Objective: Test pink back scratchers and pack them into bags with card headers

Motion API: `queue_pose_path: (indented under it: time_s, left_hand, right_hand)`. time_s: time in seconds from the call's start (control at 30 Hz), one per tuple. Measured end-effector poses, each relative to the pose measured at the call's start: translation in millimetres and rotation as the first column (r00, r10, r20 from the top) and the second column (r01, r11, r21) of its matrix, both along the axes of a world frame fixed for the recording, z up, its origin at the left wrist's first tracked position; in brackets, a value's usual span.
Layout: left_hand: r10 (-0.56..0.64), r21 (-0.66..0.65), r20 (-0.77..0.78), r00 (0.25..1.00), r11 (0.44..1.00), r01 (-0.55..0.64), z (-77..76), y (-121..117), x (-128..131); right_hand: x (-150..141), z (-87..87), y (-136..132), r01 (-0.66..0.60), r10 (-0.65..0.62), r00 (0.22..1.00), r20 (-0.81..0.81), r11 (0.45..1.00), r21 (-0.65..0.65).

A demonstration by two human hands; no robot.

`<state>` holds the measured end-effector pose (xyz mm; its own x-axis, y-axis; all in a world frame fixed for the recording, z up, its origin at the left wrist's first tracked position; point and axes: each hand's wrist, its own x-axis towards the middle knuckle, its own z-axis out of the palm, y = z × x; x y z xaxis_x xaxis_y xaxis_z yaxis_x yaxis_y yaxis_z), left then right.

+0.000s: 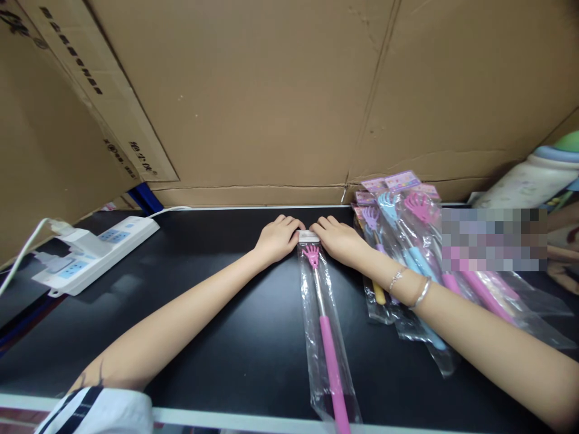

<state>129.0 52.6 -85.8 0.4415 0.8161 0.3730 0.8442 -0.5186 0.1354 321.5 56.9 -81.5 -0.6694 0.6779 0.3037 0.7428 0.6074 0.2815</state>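
A pink back scratcher (330, 355) with a hand-shaped head lies in a clear plastic bag (311, 331) on the black table, its handle end reaching over the front edge. At the bag's top is a white header strip (309, 236). My left hand (279, 238) is closed at the left corner of that strip, thumb and fingertips against it. Gripping the opposite corner is my right hand (335, 240), fingers bent and partly hidden behind the strip. Right of my right hand, several bagged back scratchers (414, 259) in pink, blue and purple lie in an overlapping pile, partly under my right forearm.
A white power strip (106, 253) with plugs and a cable lies on the left of the black table (203, 349). Cardboard (262, 96) stands along the back and left. A pale bottle (534, 178) leans at the far right, near part of another person's hand (563, 259).
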Motion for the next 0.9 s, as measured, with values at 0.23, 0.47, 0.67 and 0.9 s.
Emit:
queue_pose_path:
  time_s: [0.23, 0.47, 0.67, 0.9]
  left_hand:
    - [-0.001, 0.001, 0.0, 1.0, 1.0, 0.001, 0.8, -0.8, 0.5]
    - [0.001, -0.002, 0.0, 1.0, 1.0, -0.001, 1.1, -0.4, 0.4]
    - [0.003, -0.012, -0.005, 1.0, 1.0, -0.003, 1.6, -0.4, 0.4]
    - [0.005, -0.019, -0.004, 1.0, 1.0, -0.005, 1.9, -0.9, 0.8]
  right_hand:
    - [0.1, -1.4, 1.3, -0.004, 0.004, 1.0, 0.001, 1.0, 0.005]
    - [-0.1, -1.3, 0.9, -0.005, 0.005, 1.0, 0.001, 1.0, 0.014]
    - [-0.2, -1.3, 0.0, -0.007, 0.007, 1.0, -0.004, 1.0, 0.019]
    - [0.7, -2.0, 1.4, -0.016, 0.016, 1.0, -0.004, 1.0, 0.022]
